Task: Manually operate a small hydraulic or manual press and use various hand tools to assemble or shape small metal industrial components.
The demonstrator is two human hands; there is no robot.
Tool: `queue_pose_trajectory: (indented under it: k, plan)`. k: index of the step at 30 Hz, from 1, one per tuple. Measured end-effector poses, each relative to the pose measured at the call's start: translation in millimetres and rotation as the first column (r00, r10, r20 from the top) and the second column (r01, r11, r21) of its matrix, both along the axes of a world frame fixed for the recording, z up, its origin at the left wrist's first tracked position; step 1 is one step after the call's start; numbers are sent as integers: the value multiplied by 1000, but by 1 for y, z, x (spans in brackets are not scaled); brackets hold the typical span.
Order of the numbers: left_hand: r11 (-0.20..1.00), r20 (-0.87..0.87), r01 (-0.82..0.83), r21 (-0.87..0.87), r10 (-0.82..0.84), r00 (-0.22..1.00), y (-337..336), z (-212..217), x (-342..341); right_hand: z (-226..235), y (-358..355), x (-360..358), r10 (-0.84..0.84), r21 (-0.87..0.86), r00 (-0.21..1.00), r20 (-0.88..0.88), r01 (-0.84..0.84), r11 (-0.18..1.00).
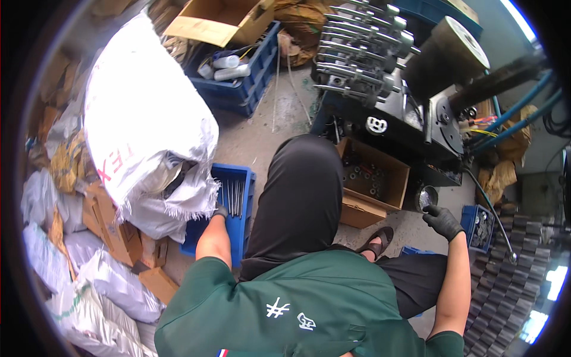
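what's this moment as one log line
left hand: at blue tray, near rods | right hand: gloved, beside round container | carton: open, small parts inside

Eight o'clock: gloved left hand (222, 211) at blue tray (237, 236) of metal rods (235, 197). Toward four o'clock: gloved right hand (444, 223) beside metal bowl (426, 196). Ten o'clock: white sack (148, 107).

Red letters (113, 165) mark the white sack (151, 101) on my left, white characters (278, 307) my green shirt (321, 279), and a white emblem (376, 124) the far black machine (410, 134).
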State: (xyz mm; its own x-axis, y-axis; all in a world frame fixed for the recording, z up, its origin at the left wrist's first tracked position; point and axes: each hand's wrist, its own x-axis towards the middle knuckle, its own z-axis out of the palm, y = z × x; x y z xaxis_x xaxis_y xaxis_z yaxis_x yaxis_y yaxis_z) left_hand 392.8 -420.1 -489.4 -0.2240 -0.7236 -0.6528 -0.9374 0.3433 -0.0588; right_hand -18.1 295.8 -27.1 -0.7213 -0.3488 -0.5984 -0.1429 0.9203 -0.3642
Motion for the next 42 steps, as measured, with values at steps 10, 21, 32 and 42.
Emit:
queue_pose_trajectory:
  k: [10, 21, 32, 42]
  plan:
    - [751, -529, -399, 526, 656, 539, -12, 27, -15, 21, -6, 8, 128, 42, 985, -120, -124, 991]
    - [410, -471, 389, 825, 879, 73, 154, 469, -198, 21, -27, -10, 326, 10, 920, -215, -332, 943]
    - [277, -772, 938, 210, 636, -15, 361, 581, -388, -13, -59, -8, 360, 62, 918, -168, -354, 933]
    - [475, -994, 878, -58, 56, -97, 416, 491, -401, -126, -98, -53, 694, 162, 561, -451, -713, 682]
